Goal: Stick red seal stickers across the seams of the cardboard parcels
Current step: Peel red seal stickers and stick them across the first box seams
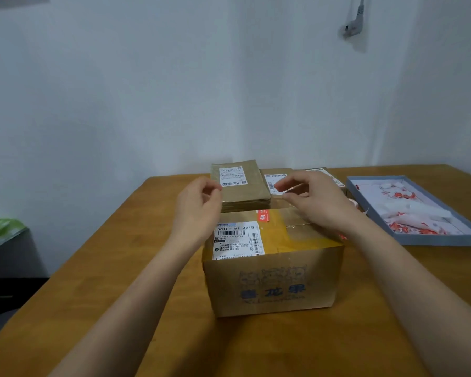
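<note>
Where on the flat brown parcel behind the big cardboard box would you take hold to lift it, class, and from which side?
Grip the flat brown parcel by its left edge, coming from the left. It lies flat and thin on the table, another parcel crowds its right side, and the big box blocks the near edge, so the left edge looks freest.

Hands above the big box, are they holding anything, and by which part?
Apparently a clear strip, pinched near one end by the right hand; the left hand's hold cannot be told.
</note>
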Tool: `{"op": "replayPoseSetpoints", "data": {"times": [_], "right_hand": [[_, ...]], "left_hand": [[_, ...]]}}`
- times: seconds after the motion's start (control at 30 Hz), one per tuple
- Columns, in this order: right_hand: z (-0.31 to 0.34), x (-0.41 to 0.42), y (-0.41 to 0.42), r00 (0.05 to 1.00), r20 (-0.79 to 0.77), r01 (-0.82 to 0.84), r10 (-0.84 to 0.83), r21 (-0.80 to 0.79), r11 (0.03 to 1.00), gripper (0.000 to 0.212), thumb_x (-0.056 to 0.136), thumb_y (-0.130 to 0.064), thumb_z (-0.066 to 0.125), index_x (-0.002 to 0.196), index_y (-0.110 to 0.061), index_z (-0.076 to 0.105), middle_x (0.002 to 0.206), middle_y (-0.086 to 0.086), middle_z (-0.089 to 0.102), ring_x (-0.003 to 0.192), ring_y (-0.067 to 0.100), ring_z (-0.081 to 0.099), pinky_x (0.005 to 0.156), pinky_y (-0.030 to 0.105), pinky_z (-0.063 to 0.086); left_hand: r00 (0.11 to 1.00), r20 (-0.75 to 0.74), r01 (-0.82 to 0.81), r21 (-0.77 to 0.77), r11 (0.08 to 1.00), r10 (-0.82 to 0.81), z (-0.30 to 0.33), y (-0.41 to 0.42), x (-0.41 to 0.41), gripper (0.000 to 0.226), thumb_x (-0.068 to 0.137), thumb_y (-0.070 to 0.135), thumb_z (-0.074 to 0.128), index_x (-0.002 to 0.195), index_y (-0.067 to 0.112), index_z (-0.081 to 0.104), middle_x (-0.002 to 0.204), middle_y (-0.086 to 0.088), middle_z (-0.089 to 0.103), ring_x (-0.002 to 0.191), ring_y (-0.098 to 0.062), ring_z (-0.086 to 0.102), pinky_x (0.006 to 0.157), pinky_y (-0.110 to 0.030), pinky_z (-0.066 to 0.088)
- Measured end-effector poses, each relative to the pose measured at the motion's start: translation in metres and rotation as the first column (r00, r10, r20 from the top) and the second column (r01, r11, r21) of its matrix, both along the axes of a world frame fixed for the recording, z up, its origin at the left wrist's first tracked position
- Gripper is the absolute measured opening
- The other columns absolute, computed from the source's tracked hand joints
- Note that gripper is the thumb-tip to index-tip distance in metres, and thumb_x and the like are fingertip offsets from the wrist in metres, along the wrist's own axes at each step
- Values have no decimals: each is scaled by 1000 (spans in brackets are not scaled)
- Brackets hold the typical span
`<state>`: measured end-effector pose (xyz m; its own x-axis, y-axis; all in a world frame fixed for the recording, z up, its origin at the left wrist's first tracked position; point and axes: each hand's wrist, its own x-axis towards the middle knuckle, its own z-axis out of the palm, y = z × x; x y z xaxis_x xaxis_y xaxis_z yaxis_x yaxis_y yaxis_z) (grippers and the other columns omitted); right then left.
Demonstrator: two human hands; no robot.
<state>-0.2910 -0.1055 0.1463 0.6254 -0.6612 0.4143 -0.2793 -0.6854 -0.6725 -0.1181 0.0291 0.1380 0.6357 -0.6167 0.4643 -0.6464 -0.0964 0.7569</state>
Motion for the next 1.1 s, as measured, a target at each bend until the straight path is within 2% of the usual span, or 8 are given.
{"op": "replayPoseSetpoints", "data": {"times": [0.13,0.27,0.37,0.6,0.73,0.83,1.0,1.1], "right_hand": [[-6,6,1,999,4,-49,48,23,999,18,90,-16,63,99,-29,70,96,-21,65,87,-7,59,74,11,44],[-14,1,-1,994,-15,-107,109,71,992,20,90,-15,63,101,-30,70,99,-21,65,90,-16,55,69,-2,39],[-15,-2,-2,988,-37,-150,153,68,986,19,89,-18,65,100,-33,70,103,-23,65,96,-15,54,73,-2,39],[-18,-1,0,979,-130,-169,159,-67,983,16,84,-22,70,94,-34,70,103,-19,67,98,-6,57,81,3,39],[-18,3,6,963,-231,-183,137,-190,964,15,86,-19,68,99,-27,72,101,-13,68,96,2,58,89,22,46],[-14,6,5,944,-301,-218,135,-265,939,15,88,-18,65,100,-24,72,99,-10,70,92,3,59,86,21,47],[-8,6,-1,907,-391,-305,156,-355,884,14,89,-22,65,99,-27,73,95,-12,72,81,-2,59,72,6,38],[-11,5,0,903,-400,-340,158,-440,831,15,90,-20,63,100,-25,73,94,-9,73,87,8,65,78,22,50]], "left_hand": [[996,32,72,165,984,-79,11,-19,-12,22,94,11,47,107,17,63,99,6,59,74,2,52,58,-14,39],[988,-7,151,255,955,-154,2,-26,-15,30,91,1,44,109,15,63,100,6,58,85,-2,53,72,-21,47],[980,-18,192,333,923,-198,-7,-26,-11,37,84,-4,42,104,19,65,102,5,62,96,-9,56,82,-29,49],[969,23,225,342,912,-248,-12,-29,-4,36,89,-1,46,91,25,71,98,10,64,91,-2,54,76,-22,46],[970,17,222,329,918,-241,-14,-29,0,39,85,-5,45,89,25,70,101,4,65,96,-8,57,81,-26,49],[972,-29,231,300,926,-233,-16,-29,2,40,84,-7,44,91,23,70,103,3,66,99,-8,58,81,-24,48],[964,-81,264,294,918,-252,-16,-32,3,41,85,-8,42,92,23,69,101,5,67,98,-6,59,77,-22,46],[964,-75,266,288,920,-256,-16,-32,3,40,85,-8,42,95,20,69,100,5,68,97,-6,60,79,-22,47]]}}
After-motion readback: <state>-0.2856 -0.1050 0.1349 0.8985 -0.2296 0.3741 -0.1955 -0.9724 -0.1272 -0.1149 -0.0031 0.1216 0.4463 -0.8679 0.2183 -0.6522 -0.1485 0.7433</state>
